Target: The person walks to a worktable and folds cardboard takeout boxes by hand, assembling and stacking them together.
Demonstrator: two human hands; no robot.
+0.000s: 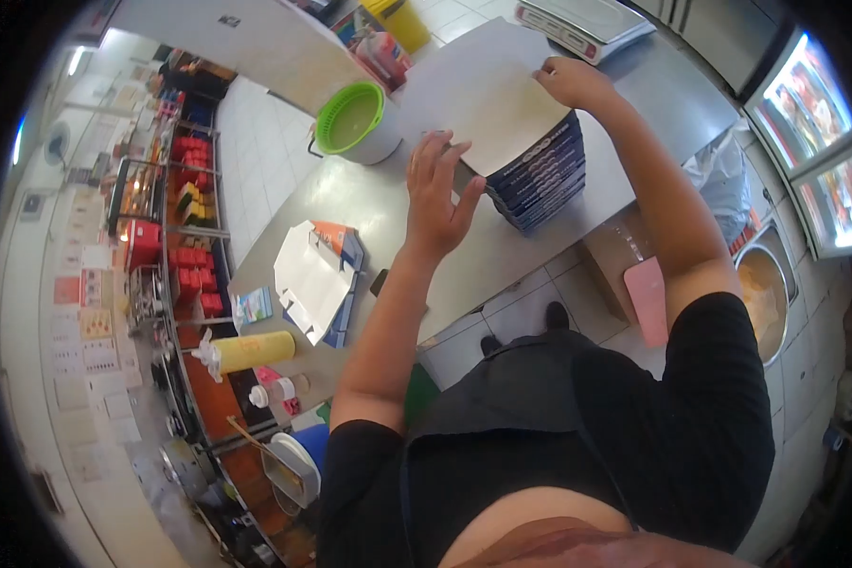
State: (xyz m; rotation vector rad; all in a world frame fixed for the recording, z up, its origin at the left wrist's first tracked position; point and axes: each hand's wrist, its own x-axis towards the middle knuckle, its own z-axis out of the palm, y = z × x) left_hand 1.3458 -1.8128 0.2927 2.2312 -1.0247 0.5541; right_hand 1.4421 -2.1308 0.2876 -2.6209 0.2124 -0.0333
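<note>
A stack of folded cardboard boxes (544, 175), dark blue at the sides, rises from the metal table, with a large white sheet (483, 90) on top. My left hand (437, 194) is at the stack's left corner, fingers spread and holding nothing. At the right edge of the white sheet, my right hand (575, 83) has its fingers pinched together on the edge. Left of my left hand, a smaller pile of white, blue and orange cardboard (317, 279) lies on the table.
A white bucket with a green rim (352, 118) stands at the table's far left edge. Behind is a scale (587, 26). A yellow bottle (253, 351) and a clear bottle (279, 389) are at the near left. A metal bowl (765, 293) sits at the right.
</note>
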